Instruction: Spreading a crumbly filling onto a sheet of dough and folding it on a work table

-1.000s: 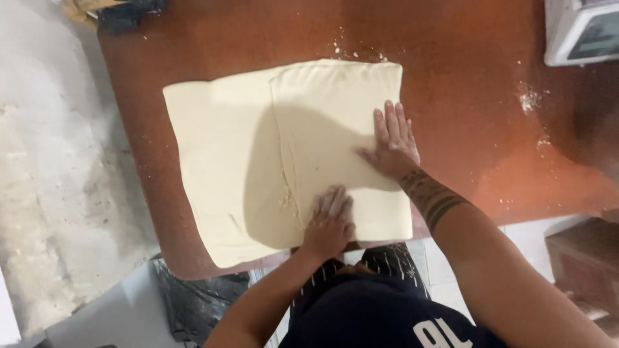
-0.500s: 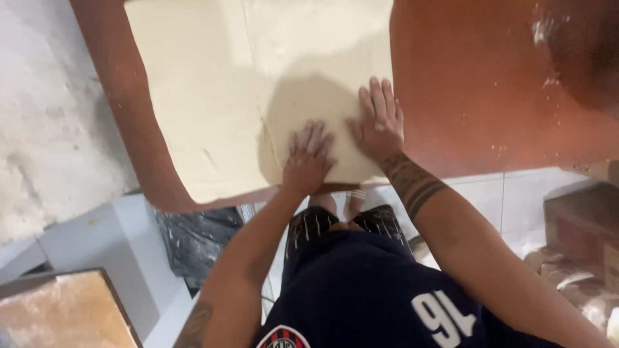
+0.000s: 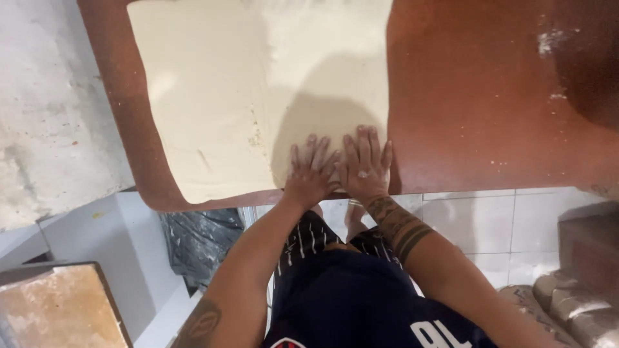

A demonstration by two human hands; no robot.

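Reddish-brown table (image 3: 490,96): smooth top, rounded near-left corner, near edge running left to right across the middle of the view; faint white flour specks (image 3: 548,42) toward the far right.

Pale cream dough sheet (image 3: 213,96): broad, flat, roughly rectangular, lying on the left half of the table. Near edge just inside the table's near edge; far end cut off by the top of the view, so full length not visible. Visible long axis running away from the person, right edge straight and square to the table's front. Second folded layer over the right part, its left border showing as a faint line running front to back. Surface dusted lightly, small crease near the near-left corner.

Dark jersey and striped shorts (image 3: 361,290): person's own clothing, below the table edge.

Wooden board (image 3: 58,309): orange-brown, lower left corner, well apart from the table.

Black plastic bag (image 3: 200,235): crumpled, under the table's near-left corner.

Right hand (image 3: 366,169): flat, fingers spread, palm down on the near-right corner of the dough sheet, gripping nothing; tattooed bands on the forearm.

Left hand (image 3: 311,177): flat, fingers spread, palm down on the dough sheet, touching the right hand at its inner side, gripping nothing.
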